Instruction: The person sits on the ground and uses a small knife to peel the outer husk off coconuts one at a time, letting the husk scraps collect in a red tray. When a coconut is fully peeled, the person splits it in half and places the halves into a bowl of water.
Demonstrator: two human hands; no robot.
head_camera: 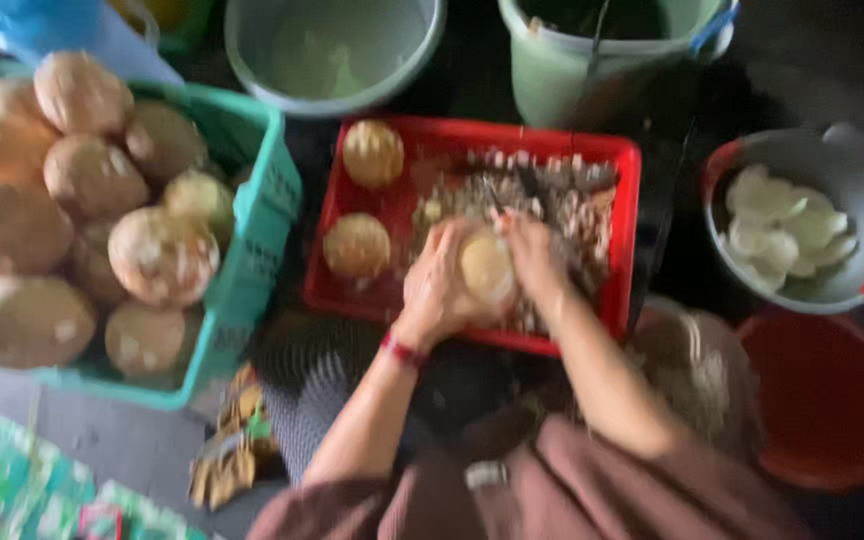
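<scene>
Left hand (439, 285): wrapped around the left side of a pale round coconut (487, 265), holding it over the red tray (392, 205). A red band sits at the wrist.

Right hand (535, 255): closed on the coconut's right side; a dark blade-like tool seems to rise from it, too blurred to tell.

Coconut: between both hands, above the tray's middle, near its front edge.

Red tray: two more husked coconuts (372, 153) lie in its left half, one behind the other; brown shavings (562, 200) fill its right half.

Teal crate (257, 215): left of the tray, heaped with brown coconuts (92, 175).

Grey bowl (857, 180): right of the tray, holding white peeled pieces (782, 225).

Red bucket (827, 400): in front of the grey bowl.

Grey basin (332, 50) and green bucket (602, 60): behind the tray, side by side.
</scene>
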